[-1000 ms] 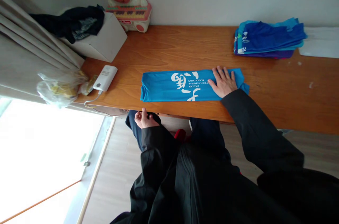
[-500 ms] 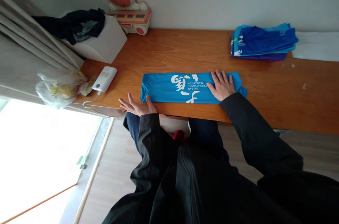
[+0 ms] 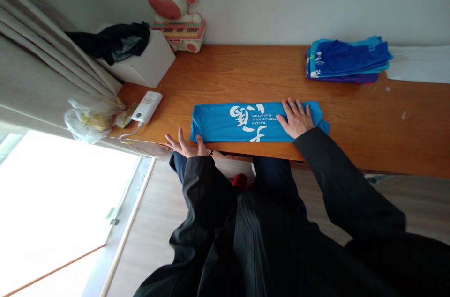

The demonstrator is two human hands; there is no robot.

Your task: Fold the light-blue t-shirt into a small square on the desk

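A bright blue T-shirt [image 3: 218,123] with white lettering lies folded into a long strip along the front of the wooden table [image 3: 239,72]. My right hand [image 3: 296,118] rests flat on the right part of the shirt, fingers spread. At the strip's lower left corner is my left hand [image 3: 188,146], its fingers apart and its thumb by the shirt's edge. Whether that thumb presses on the cloth I cannot tell.
Folded blue and purple shirts [image 3: 348,60] are stacked at the back right, beside a white sheet [image 3: 418,63]. On the left are a white power bank [image 3: 147,106] with a cable, a plastic bag [image 3: 89,119], a white box [image 3: 151,63] under dark cloth, and a cow-shaped toy keyboard [image 3: 179,30].
The whole view has shifted a little, so the table and its contents sit slightly lower. Both hands stay at nearly the same places by the shirt.
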